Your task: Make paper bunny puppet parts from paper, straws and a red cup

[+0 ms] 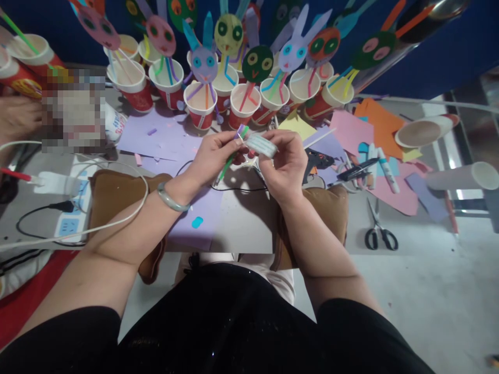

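Observation:
My left hand [208,161] pinches green and purple drinking straws [228,165] that slant down past the fingertips. In my right hand [287,165] is a roll of tape [262,145], held close against the upper part of the straws. A small piece at the straws' top looks like clear tape, though I cannot make out how far it wraps. Both hands meet above the table's middle, in front of the red paper cups [200,118]. A glue gun [317,161] lies just right of my right hand.
Rabbit-like paper faces [257,63] on straws stand in several cups behind. Scissors [377,228], orange paper [380,122] and markers [386,169] lie right. On the left are a power strip [72,221], cables and another person's hand [17,117]. Brown cushions [119,192] sit under my forearms.

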Motion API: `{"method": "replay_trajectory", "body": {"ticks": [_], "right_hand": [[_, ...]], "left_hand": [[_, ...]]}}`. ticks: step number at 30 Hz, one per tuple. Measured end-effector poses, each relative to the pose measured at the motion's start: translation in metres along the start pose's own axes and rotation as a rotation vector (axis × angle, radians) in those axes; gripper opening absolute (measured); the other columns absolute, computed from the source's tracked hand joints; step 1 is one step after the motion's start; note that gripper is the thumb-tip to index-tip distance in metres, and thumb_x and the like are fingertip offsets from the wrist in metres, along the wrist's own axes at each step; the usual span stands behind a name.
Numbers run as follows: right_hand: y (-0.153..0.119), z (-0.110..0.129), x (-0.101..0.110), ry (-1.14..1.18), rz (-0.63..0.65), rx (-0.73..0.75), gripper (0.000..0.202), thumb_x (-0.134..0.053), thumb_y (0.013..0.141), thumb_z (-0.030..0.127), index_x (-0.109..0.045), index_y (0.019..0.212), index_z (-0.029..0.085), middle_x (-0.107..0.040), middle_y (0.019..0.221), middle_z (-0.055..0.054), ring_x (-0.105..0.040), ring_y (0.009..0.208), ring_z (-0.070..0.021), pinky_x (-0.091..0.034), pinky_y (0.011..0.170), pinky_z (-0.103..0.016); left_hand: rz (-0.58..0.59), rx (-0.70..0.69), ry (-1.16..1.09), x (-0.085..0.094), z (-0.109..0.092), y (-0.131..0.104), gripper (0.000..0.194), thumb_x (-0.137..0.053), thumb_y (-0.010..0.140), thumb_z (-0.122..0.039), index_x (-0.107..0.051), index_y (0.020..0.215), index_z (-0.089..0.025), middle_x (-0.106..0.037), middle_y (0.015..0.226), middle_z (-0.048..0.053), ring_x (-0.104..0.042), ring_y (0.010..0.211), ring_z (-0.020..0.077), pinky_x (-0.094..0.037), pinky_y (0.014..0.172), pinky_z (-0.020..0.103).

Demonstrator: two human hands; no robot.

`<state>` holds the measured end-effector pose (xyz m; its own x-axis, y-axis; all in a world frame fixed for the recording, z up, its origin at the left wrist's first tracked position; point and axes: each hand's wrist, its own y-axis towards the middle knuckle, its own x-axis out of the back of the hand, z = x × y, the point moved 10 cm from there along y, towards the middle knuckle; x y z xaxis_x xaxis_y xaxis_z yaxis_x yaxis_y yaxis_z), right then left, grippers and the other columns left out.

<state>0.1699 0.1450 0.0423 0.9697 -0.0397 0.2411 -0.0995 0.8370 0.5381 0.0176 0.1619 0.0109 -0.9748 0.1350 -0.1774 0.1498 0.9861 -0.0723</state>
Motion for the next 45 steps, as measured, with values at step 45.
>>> {"method": "replay_trajectory", "body": {"ticks": [45], "right_hand": [[0.010, -0.025, 0.008, -0.002, 0.042, -0.093, 0.019, -0.072, 0.093, 0.031, -0.066, 0.111, 0.031, -0.072, 0.109, -0.005, -0.073, 0.114, -0.0273, -0.068, 0.094, -0.049]], "left_hand": [[-0.095, 0.052, -0.093, 0.005, 0.016, 0.002, 0.017, -0.070, 0.101, -0.028, -0.065, 0.087, -0.020, -0.067, 0.076, -0.003, -0.069, 0.073, 0.0108, -0.057, 0.074, 0.026]]}}
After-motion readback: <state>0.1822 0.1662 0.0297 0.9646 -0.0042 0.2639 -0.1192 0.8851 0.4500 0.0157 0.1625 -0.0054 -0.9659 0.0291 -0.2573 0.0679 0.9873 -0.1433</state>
